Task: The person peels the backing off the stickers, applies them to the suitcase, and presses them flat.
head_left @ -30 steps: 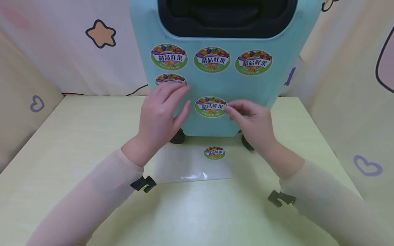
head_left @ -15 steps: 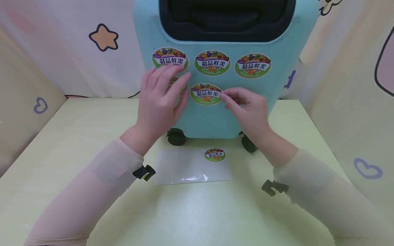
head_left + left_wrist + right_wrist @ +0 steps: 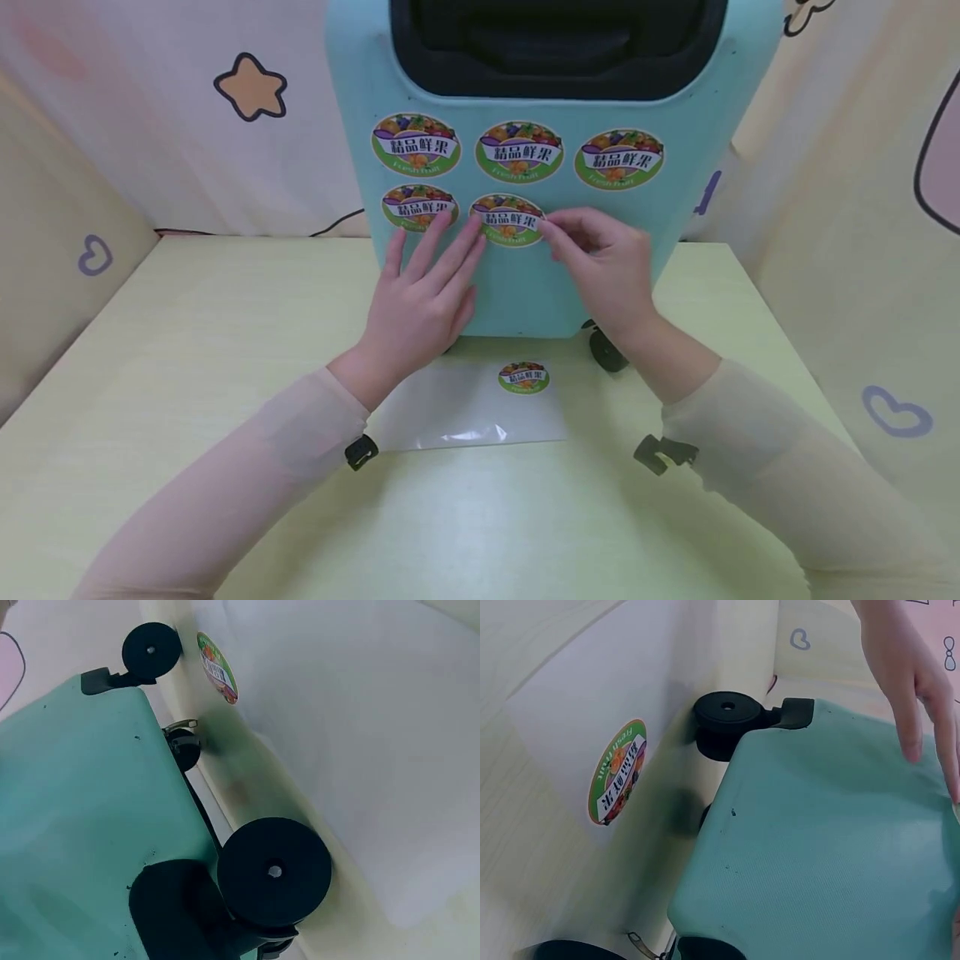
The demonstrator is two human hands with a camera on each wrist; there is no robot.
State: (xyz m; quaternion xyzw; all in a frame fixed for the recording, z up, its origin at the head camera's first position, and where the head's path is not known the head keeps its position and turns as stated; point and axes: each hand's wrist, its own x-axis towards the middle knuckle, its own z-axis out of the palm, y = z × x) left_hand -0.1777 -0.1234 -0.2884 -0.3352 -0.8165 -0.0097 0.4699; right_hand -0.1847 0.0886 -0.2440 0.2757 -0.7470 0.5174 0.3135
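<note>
A turquoise wheeled suitcase (image 3: 525,296) stands upright, its front bearing oval fruit stickers: a row of three on top and another sticker (image 3: 408,206) below at the left. Between thumb and fingertips, my right hand (image 3: 611,262) pinches the right edge of an oval fruit sticker (image 3: 508,233) at the middle of the second row. My left hand (image 3: 420,312) spreads its fingers over the suitcase front, fingertips right at that sticker's left edge. In the right wrist view the left hand (image 3: 904,667) reaches down along the suitcase with extended fingers.
A glossy backing sheet (image 3: 442,417) lies on the pale table (image 3: 480,517) before the suitcase, with one sticker (image 3: 523,377) on it. Black wheels (image 3: 275,871) carry the suitcase. Patterned curtains (image 3: 150,125) hang behind and at both sides.
The right hand has raised the sticker from lower down to second-row height. The left hand rose, then dropped and moved right, its fingertips coming to the sticker's left edge.
</note>
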